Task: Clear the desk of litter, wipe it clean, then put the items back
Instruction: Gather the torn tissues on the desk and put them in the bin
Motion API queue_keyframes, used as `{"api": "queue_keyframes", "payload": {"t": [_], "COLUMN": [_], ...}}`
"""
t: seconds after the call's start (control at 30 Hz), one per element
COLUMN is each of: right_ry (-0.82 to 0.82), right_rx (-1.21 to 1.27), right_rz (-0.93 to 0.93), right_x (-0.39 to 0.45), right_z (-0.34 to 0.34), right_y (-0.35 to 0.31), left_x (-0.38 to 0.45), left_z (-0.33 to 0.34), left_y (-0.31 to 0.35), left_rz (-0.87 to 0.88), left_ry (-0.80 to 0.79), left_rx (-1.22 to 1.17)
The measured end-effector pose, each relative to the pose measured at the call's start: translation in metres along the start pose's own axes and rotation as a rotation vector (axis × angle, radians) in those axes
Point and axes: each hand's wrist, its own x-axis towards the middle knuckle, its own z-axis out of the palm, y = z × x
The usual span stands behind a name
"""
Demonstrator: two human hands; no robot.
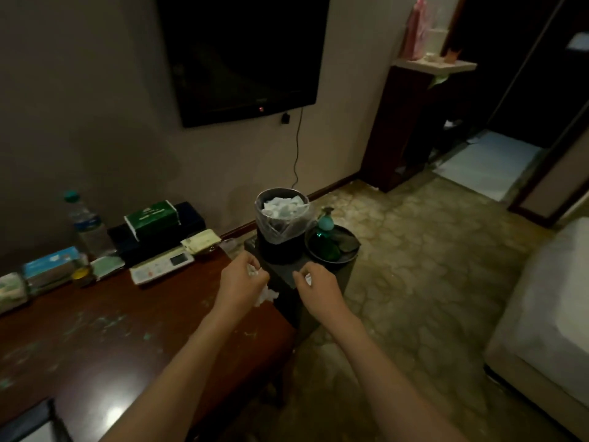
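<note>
Left hand grips crumpled tissue; right hand pinches a paper scrap. Both look light, soft; loose grip probably suffices toward the bin.

Dark TV on wall. Cable hangs below it. Dark cabinet right of TV, pink bag on top. Bed far right, patterned floor below.

Bin on stand right of desk, below television.
</note>
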Motion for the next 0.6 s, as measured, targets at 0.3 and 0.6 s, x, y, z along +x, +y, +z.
{"api": "queue_keyframes", "payload": {"t": [0.3,0.6], "right_ry": [0.007,-0.023], "right_rx": [-0.015,-0.037], "right_rz": [-0.043,-0.006], "right_x": [0.118,0.222], "right_z": [-0.030,-0.049], "right_y": [0.039,0.087], "left_x": [0.123,0.230], "left_z": [0.062,0.106], "left_y": [0.021,0.052], "left_rz": [-0.081,-0.062], "left_ry": [0.066,0.127], "left_rx": [-0.025,-0.090]}}
